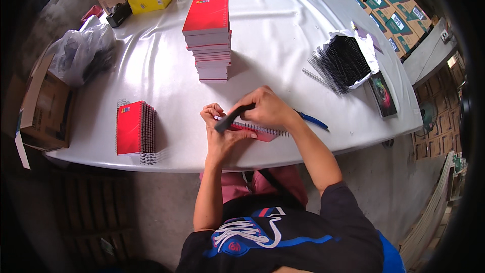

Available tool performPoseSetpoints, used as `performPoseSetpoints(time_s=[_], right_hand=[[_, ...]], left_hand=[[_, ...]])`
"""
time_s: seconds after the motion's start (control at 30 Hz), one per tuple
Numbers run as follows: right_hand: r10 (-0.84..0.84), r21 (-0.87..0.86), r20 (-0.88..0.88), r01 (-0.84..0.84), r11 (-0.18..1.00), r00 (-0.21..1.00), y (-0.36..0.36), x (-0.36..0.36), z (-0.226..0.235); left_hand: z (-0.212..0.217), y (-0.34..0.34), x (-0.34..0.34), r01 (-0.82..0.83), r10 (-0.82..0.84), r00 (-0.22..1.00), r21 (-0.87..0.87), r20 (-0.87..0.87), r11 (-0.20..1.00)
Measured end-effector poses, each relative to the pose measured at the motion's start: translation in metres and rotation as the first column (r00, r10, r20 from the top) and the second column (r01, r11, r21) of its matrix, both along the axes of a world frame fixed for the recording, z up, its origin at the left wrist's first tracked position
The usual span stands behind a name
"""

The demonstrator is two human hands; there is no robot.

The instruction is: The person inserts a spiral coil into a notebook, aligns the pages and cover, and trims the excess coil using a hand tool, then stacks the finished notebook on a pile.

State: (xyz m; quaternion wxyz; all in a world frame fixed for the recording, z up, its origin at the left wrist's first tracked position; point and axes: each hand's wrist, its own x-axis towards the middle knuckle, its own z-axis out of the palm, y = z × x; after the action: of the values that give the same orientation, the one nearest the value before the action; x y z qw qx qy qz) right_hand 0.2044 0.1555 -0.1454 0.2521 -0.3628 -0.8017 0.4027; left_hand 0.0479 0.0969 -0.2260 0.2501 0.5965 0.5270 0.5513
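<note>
Notebook (261, 135) question: where's it sitting, and who's gripping what?

— It's being held near the worktop's (283, 35) front edge. Left hand (221, 139) is gripping it, thumb lying across the red cover (265, 137); right hand (268, 107) is clutching a dark, blurry tool (233, 118).

— How's it handling, roughly?

— Probably feeling light and fairly stiff, with that smooth cover maybe sliding a bit. Spiral coil (273, 131) is poking past the right end and likely bending easily, so taking hold by the flat covers is looking safer.
</note>
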Motion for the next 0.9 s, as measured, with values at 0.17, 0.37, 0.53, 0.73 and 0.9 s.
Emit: performPoseSetpoints(time_s=[0.17, 0.37, 0.53, 0.73, 0.9], right_hand=[[-0.284, 0.261, 0.148, 0.24, 0.935, 0.947, 0.022, 0.027, -0.018], [-0.624, 0.358, 0.377, 0.514, 0.78, 0.684, -0.018, 0.107, -0.034], [-0.687, 0.524, 0.527, 0.446, 0.726, 0.5, -0.113, 0.103, -0.074], [-0.734, 0.433, 0.033, 0.652, 0.622, 0.678, -0.11, 0.087, -0.047], [-0.557, 0.492, -0.052, 0.507, 0.708, 0.829, -0.126, 0.034, 0.025]], left_hand=[[-0.006, 0.0, -0.001, 0.045, -0.053, 0.976, 0.041, 0.211, 0.998], [0.013, -0.009, -0.003, 0.122, -0.104, 0.785, 0.012, 0.61, 0.992], [0.029, -0.009, 0.015, -0.107, 0.03, 0.741, 0.073, 0.671, 0.992], [0.048, -0.013, 0.04, -0.16, 0.052, 0.882, 0.193, 0.469, 0.968], [0.046, -0.014, 0.046, -0.176, 0.069, 0.951, 0.341, 0.302, 0.923]])
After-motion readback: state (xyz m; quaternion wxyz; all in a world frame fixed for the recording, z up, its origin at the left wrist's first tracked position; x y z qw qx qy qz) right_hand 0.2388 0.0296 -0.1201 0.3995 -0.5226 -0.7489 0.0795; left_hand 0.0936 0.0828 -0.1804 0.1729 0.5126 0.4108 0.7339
